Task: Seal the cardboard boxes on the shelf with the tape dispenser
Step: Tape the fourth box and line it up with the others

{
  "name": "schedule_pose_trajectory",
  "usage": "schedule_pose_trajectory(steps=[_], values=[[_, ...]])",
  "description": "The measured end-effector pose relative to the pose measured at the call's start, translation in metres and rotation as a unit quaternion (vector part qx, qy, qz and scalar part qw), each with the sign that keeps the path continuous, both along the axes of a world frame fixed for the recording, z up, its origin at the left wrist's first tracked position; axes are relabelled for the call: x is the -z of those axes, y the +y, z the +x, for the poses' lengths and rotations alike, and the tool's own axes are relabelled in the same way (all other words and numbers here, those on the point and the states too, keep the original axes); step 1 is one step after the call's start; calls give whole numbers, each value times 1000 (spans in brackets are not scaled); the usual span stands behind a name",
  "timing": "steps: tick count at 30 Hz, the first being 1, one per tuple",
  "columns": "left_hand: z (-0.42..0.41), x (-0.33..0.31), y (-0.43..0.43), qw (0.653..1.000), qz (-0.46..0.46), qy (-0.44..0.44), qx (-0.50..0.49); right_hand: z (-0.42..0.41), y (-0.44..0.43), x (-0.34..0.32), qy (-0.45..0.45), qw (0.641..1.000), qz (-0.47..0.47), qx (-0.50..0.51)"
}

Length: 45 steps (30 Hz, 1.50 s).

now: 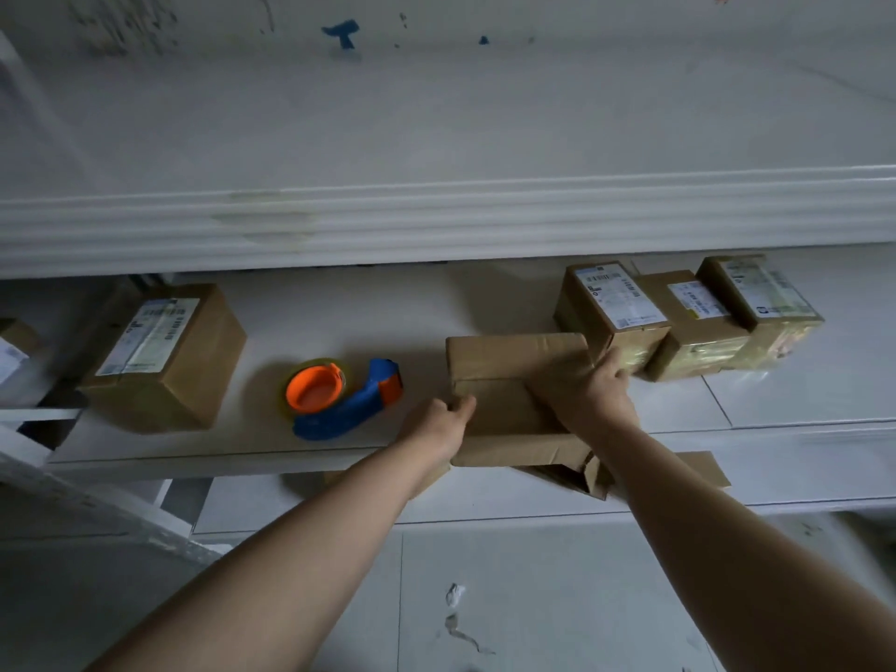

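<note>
tape dispenser [339, 397] lies just left of left hand [443, 419], which grips box [504, 366].

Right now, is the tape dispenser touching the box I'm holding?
Apart. The head view shows a strip of shelf between the tape dispenser and the flat box's left edge.

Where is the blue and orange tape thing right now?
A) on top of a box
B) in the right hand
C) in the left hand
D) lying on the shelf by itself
D: the tape dispenser lies on the shelf with nothing touching it, while the left hand and right hand both hold the flat box beside it.
</note>
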<state>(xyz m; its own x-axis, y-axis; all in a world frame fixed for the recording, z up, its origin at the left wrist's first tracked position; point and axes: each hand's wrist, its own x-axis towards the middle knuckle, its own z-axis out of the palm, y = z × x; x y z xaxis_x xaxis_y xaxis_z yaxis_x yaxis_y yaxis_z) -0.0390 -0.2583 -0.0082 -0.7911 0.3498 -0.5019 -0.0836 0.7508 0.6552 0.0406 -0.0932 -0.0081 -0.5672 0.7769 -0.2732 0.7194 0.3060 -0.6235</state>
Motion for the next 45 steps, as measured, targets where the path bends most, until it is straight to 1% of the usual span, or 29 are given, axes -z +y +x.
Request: schedule_pose_trajectory(steps=[1, 3, 5, 7, 9, 12, 14, 16, 17, 19, 20, 22, 24, 26, 27, 28, 29, 30, 31, 32, 33, 34, 35, 36, 37, 38, 40, 42, 45], values=[[-2, 0, 0, 1000, 5, -17, 4, 3, 3, -3, 14, 998, -66, 8], [-9, 2, -1, 999, 14, -42, -10, 9, 9, -6, 16, 992, -124, -13], [-14, -4, -4, 997, 36, -52, -42, 9, 14, -7, 53, 986, -155, -17], [-21, -10, -7, 996, 50, -36, -57, 7, 14, -9, 102, 977, -188, -19], [-27, -13, -11, 997, 50, -16, -56, 8, 11, -11, 113, 974, -195, -23], [-26, -15, -17, 995, 79, -22, -54, 14, 10, -8, 142, 967, -208, -24], [-25, -10, -21, 996, 73, 9, -45, 16, 11, -5, 183, 957, -224, -26], [-26, -4, -22, 996, 31, 79, -27, 20, 11, -6, 210, 949, -234, -1], [-25, -3, -21, 995, 7, 94, -23, 23, 10, -7, 217, 946, -240, 17], [-23, -4, -19, 998, -13, 53, -44, 26, 11, -5, 220, 935, -271, 59], [-21, -6, -19, 997, 19, 4, -79, 28, 11, -4, 217, 924, -305, 76], [-16, -12, -18, 973, 131, -104, -160, 34, 12, -3, 204, 904, -365, 92], [-16, -19, -19, 938, 229, -165, -203, 37, 17, -6, 171, 903, -384, 85], [-21, -25, -17, 911, 299, -197, -207, 35, 17, -13, 122, 923, -363, 39], [-25, -25, -13, 910, 302, -191, -210, 31, 13, -16, 106, 935, -337, 21], [-28, -24, -8, 926, 274, -161, -203, 27, 8, -17, 97, 954, -283, 11], [-32, -20, -1, 958, 199, -97, -180, 23, 3, -16, 97, 976, -196, 2], [-33, -19, 4, 979, 120, -19, -165, 21, -1, -18, 105, 990, -91, -26], [-33, -19, 9, 979, 94, 33, -178, 21, -6, -23, 117, 990, 11, -83], [-35, -18, 14, 975, 112, 41, -188, 21, -8, -27, 119, 974, 88, -170], [-36, -18, 17, 962, 177, 11, -207, 21, -11, -32, 92, 951, 133, -264], [-38, -19, 20, 940, 252, -36, -226, 19, -14, -34, 41, 927, 156, -340], [-38, -21, 22, 916, 319, -80, -231, 17, -17, -34, -12, 906, 174, -385], [-36, -23, 23, 902, 357, -106, -216, 14, -20, -31, -53, 896, 195, -395], [-35, -21, 23, 910, 353, -106, -190, 9, -23, -28, -75, 892, 218, -388], [-36, -17, 22, 929, 319, -88, -165, 2, -25, -25, -91, 891, 238, -377], [-37, -13, 15, 964, 218, -50, -140, -15, -29, -25, -128, 892, 242, -359], [-40, -11, 2, 971, 178, -49, -151, -35, -27, -31, -151, 907, 216, -329], [-51, -18, -27, 969, 171, -26, -177, -64, -32, -38, -142, 936, 172, -274]])
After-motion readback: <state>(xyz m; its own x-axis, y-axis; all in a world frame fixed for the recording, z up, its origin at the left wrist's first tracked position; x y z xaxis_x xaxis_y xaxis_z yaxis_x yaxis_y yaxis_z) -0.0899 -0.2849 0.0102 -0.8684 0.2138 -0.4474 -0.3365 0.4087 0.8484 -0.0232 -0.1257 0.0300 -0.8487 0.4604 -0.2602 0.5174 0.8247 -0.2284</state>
